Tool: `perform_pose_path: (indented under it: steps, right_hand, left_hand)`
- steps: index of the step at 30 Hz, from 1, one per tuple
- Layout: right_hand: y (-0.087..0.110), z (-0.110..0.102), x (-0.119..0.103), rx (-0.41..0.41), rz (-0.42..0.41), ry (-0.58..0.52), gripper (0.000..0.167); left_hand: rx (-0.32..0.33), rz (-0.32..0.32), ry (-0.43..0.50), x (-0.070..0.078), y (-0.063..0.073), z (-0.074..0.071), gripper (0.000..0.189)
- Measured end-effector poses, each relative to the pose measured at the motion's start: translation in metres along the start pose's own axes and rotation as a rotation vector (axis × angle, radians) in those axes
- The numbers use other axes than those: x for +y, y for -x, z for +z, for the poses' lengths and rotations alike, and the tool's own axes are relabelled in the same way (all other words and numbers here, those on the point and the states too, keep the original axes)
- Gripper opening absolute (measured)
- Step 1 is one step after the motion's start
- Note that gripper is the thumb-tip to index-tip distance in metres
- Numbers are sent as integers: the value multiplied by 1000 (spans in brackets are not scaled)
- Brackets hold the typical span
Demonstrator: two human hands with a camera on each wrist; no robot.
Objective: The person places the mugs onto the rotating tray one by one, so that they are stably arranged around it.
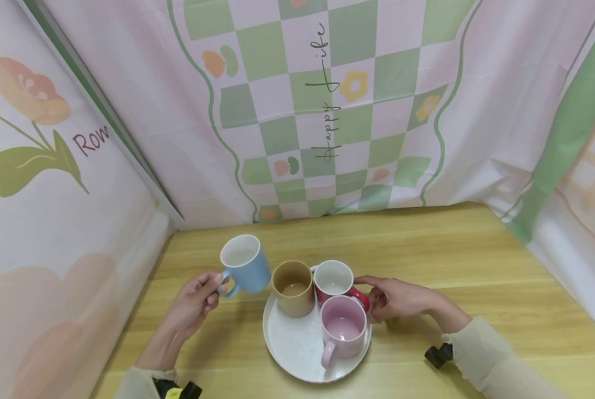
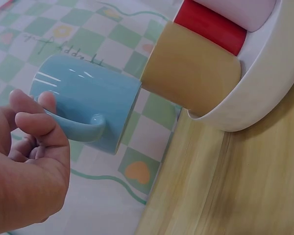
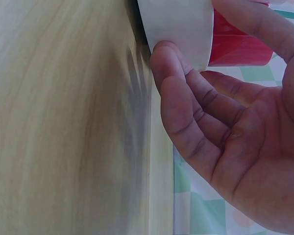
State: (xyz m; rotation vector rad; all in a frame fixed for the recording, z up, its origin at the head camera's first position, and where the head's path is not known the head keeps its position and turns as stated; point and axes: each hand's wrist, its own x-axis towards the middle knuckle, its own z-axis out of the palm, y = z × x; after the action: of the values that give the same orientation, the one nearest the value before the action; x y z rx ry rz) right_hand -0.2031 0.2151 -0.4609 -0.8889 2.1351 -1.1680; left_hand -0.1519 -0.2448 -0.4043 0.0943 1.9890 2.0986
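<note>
My left hand (image 1: 197, 299) grips the handle of a light blue mug (image 1: 252, 271), holding it raised and tilted left of a round white tray (image 1: 292, 354). A tan mug (image 1: 294, 302), a red mug (image 1: 359, 298) with a white inside and a pink mug (image 1: 344, 343) stand upright on the tray. In the left wrist view the blue mug (image 2: 88, 93) appears close beside the tan mug (image 2: 191, 68). My right hand (image 1: 394, 299) is at the tray's right side, near the red mug's handle. Its fingers rest loosely bent against the tray's outer wall (image 3: 179, 29).
The tray stands on a wood-grain table (image 1: 427, 244). Printed cloth curtains (image 1: 307, 111) hang behind the table and at both sides. A black wrist device (image 1: 439, 354) sits at the right sleeve, and another (image 1: 189, 390) at the left.
</note>
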Motion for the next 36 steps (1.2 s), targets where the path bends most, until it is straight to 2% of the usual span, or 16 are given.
perform_pose_path:
  steps: [6, 18, 25, 36]
  right_hand:
    - [0, 0, -1, 0, 1, 0, 82]
    - [0, 0, 4, 3, 5, 35, 80]
    - [0, -1, 1, 3, -12, 23, 81]
    - [0, -1, 0, 1, -17, 24, 81]
  left_hand:
    - [-44, 26, 12, 2, 10, 0, 15]
    - [-204, 84, 29, 3, 20, -2, 19]
    - [-255, 67, 27, 1, 24, 0, 23]
    - [-350, 89, 51, -5, 26, 7, 25]
